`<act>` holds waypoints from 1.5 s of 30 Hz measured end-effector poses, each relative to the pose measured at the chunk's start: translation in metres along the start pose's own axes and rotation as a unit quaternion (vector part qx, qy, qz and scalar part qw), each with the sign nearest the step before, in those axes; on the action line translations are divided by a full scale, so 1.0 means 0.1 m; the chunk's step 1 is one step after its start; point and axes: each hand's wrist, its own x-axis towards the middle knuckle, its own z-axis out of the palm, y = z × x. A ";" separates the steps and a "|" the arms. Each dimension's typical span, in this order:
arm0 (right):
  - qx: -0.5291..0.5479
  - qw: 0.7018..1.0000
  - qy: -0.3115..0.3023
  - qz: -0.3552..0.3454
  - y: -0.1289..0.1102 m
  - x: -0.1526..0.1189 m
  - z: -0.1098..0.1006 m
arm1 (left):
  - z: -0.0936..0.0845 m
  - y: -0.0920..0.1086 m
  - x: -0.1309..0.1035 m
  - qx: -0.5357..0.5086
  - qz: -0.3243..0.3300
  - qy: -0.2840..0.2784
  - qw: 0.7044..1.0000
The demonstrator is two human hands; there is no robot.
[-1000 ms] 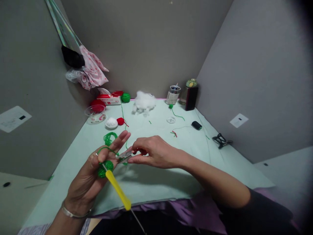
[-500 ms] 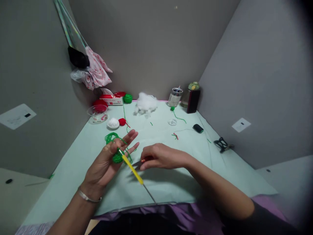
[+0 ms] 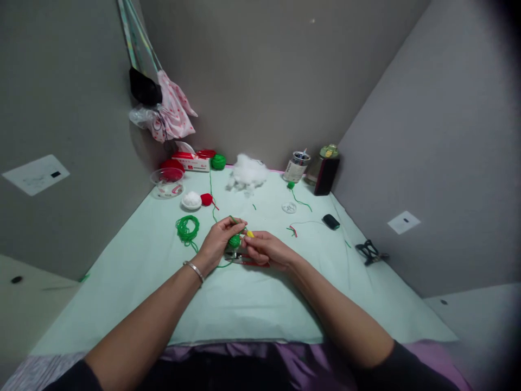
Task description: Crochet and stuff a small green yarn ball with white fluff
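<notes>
My left hand (image 3: 220, 237) is closed on a small green crocheted piece (image 3: 234, 241), with green yarn running over its fingers. Right beside it, my right hand (image 3: 266, 248) pinches a yellow-handled crochet hook (image 3: 249, 234); most of the hook is hidden by the fingers. Red-handled scissors (image 3: 244, 259) lie on the table under my hands, their blades pointing left. A loose coil of green yarn (image 3: 188, 229) rests left of my left hand, and a strand leads from it toward the piece.
White stuffing (image 3: 247, 172) sits at the back. A white ball (image 3: 191, 200), red yarn (image 3: 206, 199), a clear bowl (image 3: 167, 183) and a tissue box (image 3: 191, 162) are back left. A can (image 3: 297, 166), bottle (image 3: 315, 169) and black clip (image 3: 369, 253) stand or lie right.
My hands have come together. The scissors have left my right hand and lie on the table. My right hand has taken the hook, and the yarn coil now lies apart from my left hand.
</notes>
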 end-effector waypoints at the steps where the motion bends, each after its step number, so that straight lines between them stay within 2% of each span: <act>1: 0.007 1.000 0.001 0.002 -0.01 0.00 -0.01 | -0.02 0.00 -0.02 0.004 -0.002 -0.008 1.000; 4: 0.015 1.000 0.003 0.004 -0.08 -0.02 -0.04 | -0.08 0.03 -0.04 0.023 -0.013 -0.036 0.999; 6: 0.022 0.999 0.025 -0.014 -0.12 -0.04 -0.08 | -0.10 0.03 -0.03 0.038 -0.012 -0.042 0.998; 9: 0.040 0.993 0.091 -0.065 -0.18 -0.05 -0.20 | -0.10 0.01 -0.02 0.062 -0.002 -0.036 0.997; 14: 0.071 0.964 0.209 -0.147 -0.26 -0.08 -0.49 | -0.10 -0.01 -0.03 0.100 0.004 -0.028 0.995; 16: 0.067 0.956 0.237 -0.161 -0.26 -0.09 -0.53 | -0.09 -0.02 -0.05 0.120 0.006 -0.025 0.992; 18: 0.053 0.953 0.250 -0.162 -0.25 -0.09 -0.49 | -0.08 -0.04 -0.08 0.141 0.012 -0.024 0.990; 20: 0.031 0.958 0.241 -0.152 -0.22 -0.08 -0.38 | -0.06 -0.05 -0.09 0.160 0.020 -0.025 0.987; 24: -0.023 0.982 0.162 -0.094 -0.17 -0.06 -0.17 | -0.04 -0.03 -0.11 0.191 0.051 -0.016 0.980; 28: -0.056 0.992 0.100 -0.055 -0.15 -0.07 -0.15 | -0.05 0.01 -0.10 0.218 0.079 0.007 0.973; 34: -0.053 0.992 0.099 -0.057 -0.12 -0.05 -0.22 | -0.05 0.02 -0.11 0.255 0.095 0.001 0.962; 45: -0.031 0.991 0.104 -0.077 -0.14 -0.08 -0.04 | -0.02 0.03 -0.07 0.289 0.127 0.033 0.948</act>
